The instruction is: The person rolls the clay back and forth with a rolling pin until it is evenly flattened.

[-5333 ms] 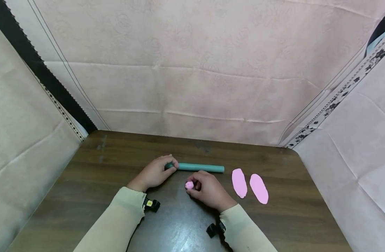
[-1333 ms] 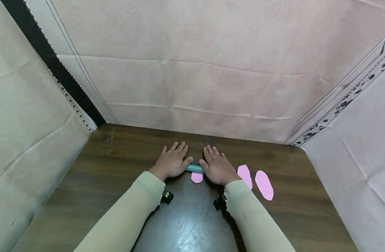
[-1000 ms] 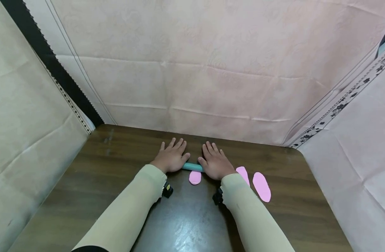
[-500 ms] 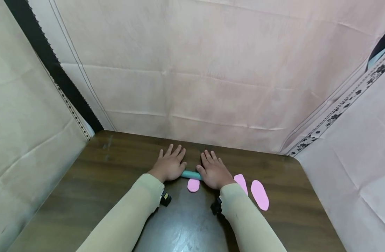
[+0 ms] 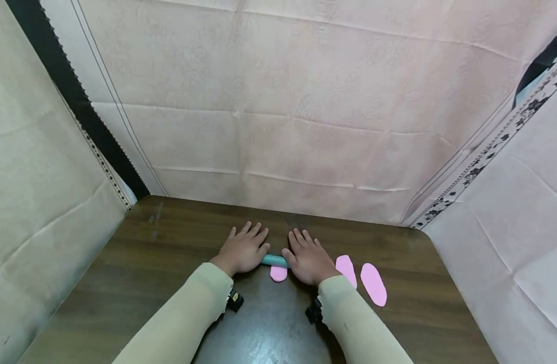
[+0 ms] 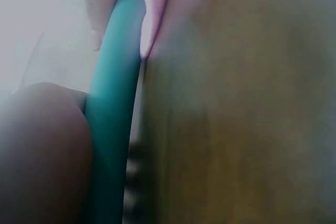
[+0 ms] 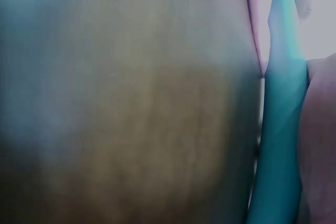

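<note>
A teal rolling pin (image 5: 275, 260) lies crosswise on the table on top of a small flattened piece of pink clay (image 5: 279, 274). The clay's near end shows; the rest is hidden under the pin. My left hand (image 5: 244, 251) rests on the pin's left part, fingers straight and spread forward. On the right part lies my right hand (image 5: 307, 259), also flat with extended fingers. Both palms cover the pin's ends. In the left wrist view the pin (image 6: 113, 87) runs along the palm with the clay (image 6: 154, 9) beneath its edge; the right wrist view shows the pin (image 7: 283, 119) likewise.
Two flat pink clay ovals (image 5: 374, 284) lie to the right of my right hand, one partly behind the sleeve. The brown wooden table (image 5: 137, 283) is bounded by pale cloth hangings (image 5: 278, 151) at the back and both sides.
Earliest, my left hand held the pin's end and my right pinched a pink clay lump. Now both palms press the pin over the clay, which is flattened. Over the last second the hands shift slightly.
</note>
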`<action>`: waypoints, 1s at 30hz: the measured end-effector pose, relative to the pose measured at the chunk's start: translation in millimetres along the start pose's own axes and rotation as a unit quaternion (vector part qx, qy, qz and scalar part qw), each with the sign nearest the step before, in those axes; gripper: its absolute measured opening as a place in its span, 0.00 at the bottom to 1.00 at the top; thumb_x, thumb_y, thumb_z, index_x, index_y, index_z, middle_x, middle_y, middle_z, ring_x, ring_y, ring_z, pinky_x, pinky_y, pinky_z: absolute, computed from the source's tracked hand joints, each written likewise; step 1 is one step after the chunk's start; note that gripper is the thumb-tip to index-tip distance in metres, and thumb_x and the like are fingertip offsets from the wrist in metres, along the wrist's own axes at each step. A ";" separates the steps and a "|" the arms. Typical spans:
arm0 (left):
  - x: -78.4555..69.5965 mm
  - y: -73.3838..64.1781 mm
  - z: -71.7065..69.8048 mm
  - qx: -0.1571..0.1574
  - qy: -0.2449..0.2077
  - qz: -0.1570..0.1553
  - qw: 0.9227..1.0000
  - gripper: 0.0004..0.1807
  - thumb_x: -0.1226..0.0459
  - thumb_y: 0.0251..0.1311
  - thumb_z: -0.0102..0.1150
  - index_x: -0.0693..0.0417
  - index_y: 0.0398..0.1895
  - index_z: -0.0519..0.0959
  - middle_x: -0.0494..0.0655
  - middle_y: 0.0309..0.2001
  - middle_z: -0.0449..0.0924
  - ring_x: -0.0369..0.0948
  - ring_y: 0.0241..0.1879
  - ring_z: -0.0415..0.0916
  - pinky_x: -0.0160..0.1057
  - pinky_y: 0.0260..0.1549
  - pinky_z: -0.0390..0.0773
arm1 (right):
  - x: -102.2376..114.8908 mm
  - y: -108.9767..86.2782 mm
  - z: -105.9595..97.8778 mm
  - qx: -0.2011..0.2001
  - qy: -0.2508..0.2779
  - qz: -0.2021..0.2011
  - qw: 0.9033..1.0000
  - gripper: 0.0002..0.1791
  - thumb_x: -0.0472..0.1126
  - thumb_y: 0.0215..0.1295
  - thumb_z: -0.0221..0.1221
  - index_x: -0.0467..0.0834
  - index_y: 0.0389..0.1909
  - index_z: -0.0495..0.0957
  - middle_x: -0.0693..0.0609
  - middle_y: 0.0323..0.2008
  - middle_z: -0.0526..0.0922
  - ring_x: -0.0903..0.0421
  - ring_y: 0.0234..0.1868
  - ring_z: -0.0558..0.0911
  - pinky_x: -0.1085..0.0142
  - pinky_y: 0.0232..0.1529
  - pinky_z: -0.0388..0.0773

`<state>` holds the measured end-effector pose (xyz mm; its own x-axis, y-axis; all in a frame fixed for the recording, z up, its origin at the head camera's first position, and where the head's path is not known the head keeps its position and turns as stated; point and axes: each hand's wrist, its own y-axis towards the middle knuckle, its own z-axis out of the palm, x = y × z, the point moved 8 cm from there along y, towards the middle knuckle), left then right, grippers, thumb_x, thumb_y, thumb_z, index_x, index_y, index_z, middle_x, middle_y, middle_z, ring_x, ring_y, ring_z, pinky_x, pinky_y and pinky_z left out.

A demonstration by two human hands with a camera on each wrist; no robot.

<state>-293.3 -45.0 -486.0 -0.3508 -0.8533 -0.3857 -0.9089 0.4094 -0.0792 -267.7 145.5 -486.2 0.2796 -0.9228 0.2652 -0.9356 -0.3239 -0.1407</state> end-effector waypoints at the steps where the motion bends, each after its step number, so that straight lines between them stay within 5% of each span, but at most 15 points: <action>1: -1.0 -2.0 -0.3 0.000 0.002 0.002 1.000 0.37 0.38 0.90 0.36 0.41 0.93 0.59 0.48 0.93 0.50 0.57 0.93 0.41 0.74 0.87 0.42 | 0.6 -1.0 0.2 0.000 0.000 0.001 1.000 0.43 0.71 0.91 0.32 0.51 0.94 0.46 0.51 0.94 0.44 0.45 0.95 0.43 0.37 0.92 0.46; 21: -15.6 -56.2 8.9 -0.015 0.017 0.023 0.999 0.37 0.38 0.91 0.32 0.45 0.90 0.64 0.52 0.91 0.56 0.63 0.91 0.49 0.72 0.86 0.53 | 20.4 -41.5 10.1 -0.028 -0.032 -0.017 0.999 0.49 0.74 0.88 0.32 0.45 0.93 0.52 0.46 0.93 0.52 0.43 0.93 0.54 0.38 0.89 0.58; 30: -26.0 -76.7 9.6 -0.012 0.017 0.044 0.999 0.38 0.39 0.91 0.34 0.49 0.91 0.62 0.51 0.91 0.58 0.61 0.91 0.49 0.69 0.86 0.55 | 31.1 -62.6 11.4 -0.036 -0.037 -0.033 0.998 0.54 0.77 0.86 0.40 0.39 0.91 0.54 0.39 0.91 0.54 0.39 0.91 0.59 0.40 0.85 0.68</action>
<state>-212.3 -51.1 -478.7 -0.4358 -0.8255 -0.3586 -0.8796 0.4750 -0.0244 -198.0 134.7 -480.1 0.3548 -0.9134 0.1996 -0.9265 -0.3721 -0.0561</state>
